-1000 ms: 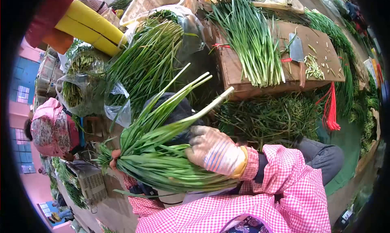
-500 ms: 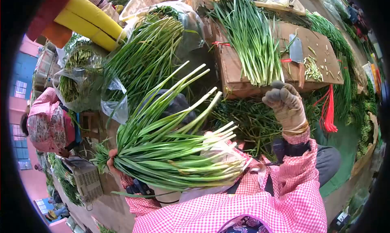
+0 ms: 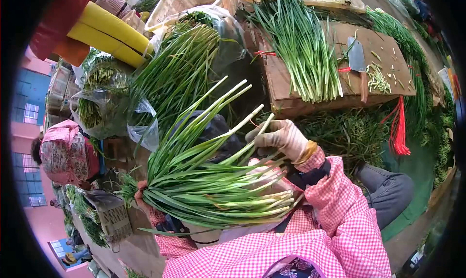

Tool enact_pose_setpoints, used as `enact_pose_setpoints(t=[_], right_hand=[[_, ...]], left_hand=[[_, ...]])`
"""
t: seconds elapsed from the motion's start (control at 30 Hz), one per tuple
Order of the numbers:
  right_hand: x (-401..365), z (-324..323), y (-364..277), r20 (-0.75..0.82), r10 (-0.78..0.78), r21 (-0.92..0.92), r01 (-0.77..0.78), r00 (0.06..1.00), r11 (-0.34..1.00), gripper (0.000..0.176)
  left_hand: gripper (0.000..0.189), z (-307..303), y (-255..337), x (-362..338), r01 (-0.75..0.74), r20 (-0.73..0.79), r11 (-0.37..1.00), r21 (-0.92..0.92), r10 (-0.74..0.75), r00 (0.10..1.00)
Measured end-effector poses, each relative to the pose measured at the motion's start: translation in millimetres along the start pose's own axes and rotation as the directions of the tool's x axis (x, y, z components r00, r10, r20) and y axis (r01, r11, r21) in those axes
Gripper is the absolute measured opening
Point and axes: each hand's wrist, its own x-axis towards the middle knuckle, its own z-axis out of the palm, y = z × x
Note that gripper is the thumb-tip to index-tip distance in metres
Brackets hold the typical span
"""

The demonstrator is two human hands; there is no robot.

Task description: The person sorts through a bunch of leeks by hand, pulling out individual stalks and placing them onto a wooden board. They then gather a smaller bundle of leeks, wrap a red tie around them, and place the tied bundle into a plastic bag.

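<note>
My left hand [image 3: 140,194] is closed round the leafy end of a loose bunch of garlic chives [image 3: 208,186]. Its long green leaves fan out to the right across my lap, ending in pale stalks. My right hand [image 3: 282,139], in a soiled pale glove, is at the upper right of the bunch. Its fingers pinch the pale end of one stalk that sticks up from the rest. Part of the left hand is hidden behind the leaves.
A wooden block [image 3: 291,106] ahead carries a laid-out pile of chives [image 3: 306,50], a cleaver [image 3: 357,55] and cut stalk ends [image 3: 378,81]. Red ties [image 3: 399,132] hang from its edge. More greens [image 3: 179,59] lie left; trimmings [image 3: 344,137] cover the floor. Another person [image 3: 70,152] sits at far left.
My right hand has come down and left from beside the block to the bunch, and its fingers now hold a stalk end. The left hand keeps its hold on the bunch.
</note>
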Motion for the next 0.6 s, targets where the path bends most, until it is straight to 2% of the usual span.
enact_pose_setpoints(t=[0.03, 0.13, 0.17, 0.27, 0.3, 0.33, 0.37, 0.4, 0.43, 0.47, 0.5, 0.53, 0.6], right_hand=[[-1.0, -2.3, 1.5, -0.008, -0.018, -0.064, 0.018, 1.000, 0.998, 0.021], [-5.1, -6.3, 3.3, -0.072, 0.021, -0.155, -0.032, 0.997, 0.987, 0.021], [-9.5, -2.5, -3.1, -0.083, 0.073, -0.188, -0.088, 0.994, 0.978, 0.020], [-27.9, -10.3, -20.3, -0.251, -0.099, -0.206, 0.047, 0.963, 0.977, 0.017], [-28.8, -24.6, -18.2, -0.218, -0.433, -0.509, 0.277, 0.875, 0.815, 0.018], [-30.0, -45.3, -12.1, -0.079, -0.702, -0.744, 0.427, 0.708, 0.514, 0.019], [-33.0, -73.7, -6.8, -0.364, -0.602, -0.375, 0.480, 0.710, 0.793, 0.020], [-37.8, -100.5, -6.7, -0.559, -0.382, 0.083, 0.509, 0.735, 0.857, 0.021], [-50.9, -114.9, -9.0, -0.546, -0.357, -0.164, 0.321, 0.758, 0.933, 0.023], [-61.4, -124.8, -8.2, -0.545, -0.326, -0.397, 0.105, 0.772, 0.912, 0.026], [-55.7, -135.1, -1.9, -0.473, -0.131, -0.813, -0.375, 0.871, 0.445, 0.027], [-50.1, -134.3, -1.5, -0.539, 0.086, -0.807, -0.484, 0.838, -0.338, 0.028], [-65.3, -130.2, 1.8, -0.616, 0.111, -0.684, -0.460, 0.780, -0.567, 0.032]], left_hand=[[0.025, -1.6, 1.2, 1.1, 0.006, -0.028, 1.000, 0.016, -0.006, 1.000], [0.023, 36.2, -0.9, -6.0, -0.007, -0.026, 0.990, -0.138, 0.004, 1.000], [0.025, 17.4, 0.8, 4.3, -0.062, 0.198, 0.995, -0.080, 0.077, 0.977], [0.025, -2.2, -2.4, 7.4, -0.018, 0.281, 0.983, -0.182, 0.070, 0.957], [0.022, 1.9, -3.7, 4.3, -0.017, 0.219, 0.986, -0.167, 0.054, 0.974], [0.020, 20.1, -1.0, -0.6, -0.010, 0.157, 0.989, -0.149, 0.034, 0.987], [0.018, 29.3, 1.1, -3.7, -0.001, 0.095, 0.992, -0.129, 0.014, 0.995], [0.018, 21.8, -0.2, -1.4, -0.009, 0.138, 0.986, -0.165, 0.032, 0.990], [0.020, 6.7, -1.7, 5.0, -0.019, 0.180, 0.980, -0.199, 0.056, 0.982], [0.021, -8.7, -2.7, 10.9, -0.024, 0.222, 0.973, -0.231, 0.077, 0.972], [0.022, -16.8, -3.8, 13.2, -0.023, 0.264, 0.964, -0.264, 0.096, 0.960], [0.022, -16.3, -5.0, 12.3, -0.013, 0.241, 0.961, -0.275, 0.081, 0.967], [0.021, -12.6, -6.5, 13.7, 0.013, 0.205, 0.956, -0.294, 0.050, 0.978]])
